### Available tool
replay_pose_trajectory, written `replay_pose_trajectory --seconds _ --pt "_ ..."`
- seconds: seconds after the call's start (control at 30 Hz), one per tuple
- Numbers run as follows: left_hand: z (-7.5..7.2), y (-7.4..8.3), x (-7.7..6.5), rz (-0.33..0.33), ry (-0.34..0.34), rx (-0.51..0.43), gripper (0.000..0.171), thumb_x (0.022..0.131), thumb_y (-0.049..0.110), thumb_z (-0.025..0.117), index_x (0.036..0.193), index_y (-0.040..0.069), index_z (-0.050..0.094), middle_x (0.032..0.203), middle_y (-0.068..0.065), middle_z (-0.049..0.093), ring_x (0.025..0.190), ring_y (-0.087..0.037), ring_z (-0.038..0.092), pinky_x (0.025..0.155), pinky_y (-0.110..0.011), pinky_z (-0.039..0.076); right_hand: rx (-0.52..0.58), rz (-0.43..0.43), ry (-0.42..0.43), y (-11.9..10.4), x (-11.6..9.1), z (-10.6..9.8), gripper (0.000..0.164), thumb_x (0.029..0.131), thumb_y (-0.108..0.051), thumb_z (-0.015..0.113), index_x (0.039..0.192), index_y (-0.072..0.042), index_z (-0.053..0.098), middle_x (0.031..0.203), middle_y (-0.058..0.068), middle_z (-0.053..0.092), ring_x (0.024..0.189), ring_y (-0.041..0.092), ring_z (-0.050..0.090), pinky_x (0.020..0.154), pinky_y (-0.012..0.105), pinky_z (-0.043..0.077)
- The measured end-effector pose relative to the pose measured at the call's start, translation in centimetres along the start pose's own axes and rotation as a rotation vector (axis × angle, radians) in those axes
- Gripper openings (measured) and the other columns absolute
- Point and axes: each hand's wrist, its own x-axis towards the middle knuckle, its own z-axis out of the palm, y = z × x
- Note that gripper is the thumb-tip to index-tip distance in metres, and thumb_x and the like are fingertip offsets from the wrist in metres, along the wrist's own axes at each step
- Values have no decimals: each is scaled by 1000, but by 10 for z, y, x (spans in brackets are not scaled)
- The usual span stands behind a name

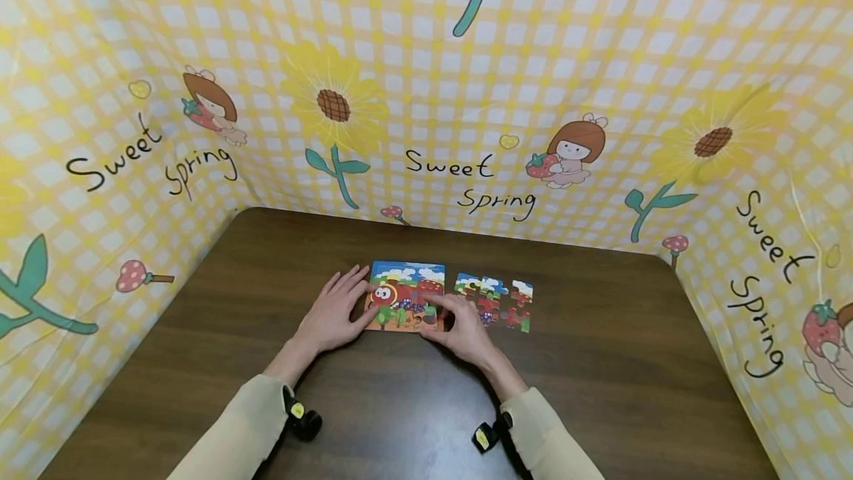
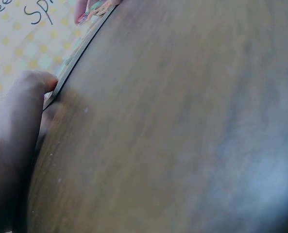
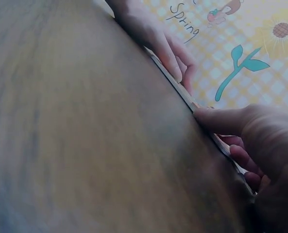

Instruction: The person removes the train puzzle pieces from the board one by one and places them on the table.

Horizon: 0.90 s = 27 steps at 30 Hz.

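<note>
A colourful jigsaw puzzle [image 1: 403, 274] with a red, big-eyed cartoon figure lies flat on the brown table. My left hand [image 1: 336, 311] rests at its left side with fingers extended, the thumb reaching over the lower left corner. At the lower right of the puzzle, my right hand [image 1: 463, 328] has thumb and index finger bent around a jigsaw piece [image 1: 430, 314], partly hidden by the hand. In the right wrist view, the right thumb [image 3: 221, 120] meets the puzzle's near edge. Loose jigsaw pieces [image 1: 522, 292] lie just right of that hand.
The dark wooden table [image 1: 586, 361] has rounded far corners. Yellow checked cloth [image 1: 426, 110] with printed flowers and lettering hangs around its back and sides. Black wrist cameras [image 1: 306, 424] are strapped over both sleeves.
</note>
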Motion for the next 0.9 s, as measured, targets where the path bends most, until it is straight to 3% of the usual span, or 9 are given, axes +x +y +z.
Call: replay_pose_trajectory --seconds 0.1,0.23,0.47,0.67,0.9 --pt "0 0 0 -2 -4 1 46 109 52 62 139 17 70 176 -16 43 168 -39 34 137 -66 21 0 2 3 -1 0 1 58 91 -22 93 145 -14 74 92 0 72 85 12 59 88 33 37" --pt "-1 -1 0 -7 -7 1 47 109 52 62 141 18 70 176 -15 43 168 -38 33 138 -65 21 56 10 8 -4 1 1 57 92 -20 91 145 -11 73 91 1 72 81 10 61 79 27 48" --pt "-2 1 2 6 -6 -3 48 109 52 61 142 18 70 176 -15 43 168 -38 33 138 -65 21 151 68 83 -7 1 -1 46 93 -13 89 137 -8 77 94 7 77 79 10 67 70 21 53" --pt "-2 2 4 1 -17 -4 50 109 52 61 144 18 69 177 -15 42 169 -37 32 138 -64 20 301 180 69 -9 4 -6 44 93 -8 89 135 -6 78 95 15 81 77 4 69 67 19 54" --pt "1 0 1 4 -11 -7 49 109 52 62 143 17 70 176 -16 43 168 -38 33 138 -64 21 427 271 50 -12 2 -19 43 94 -3 85 137 -3 76 110 24 81 88 10 78 71 20 60"
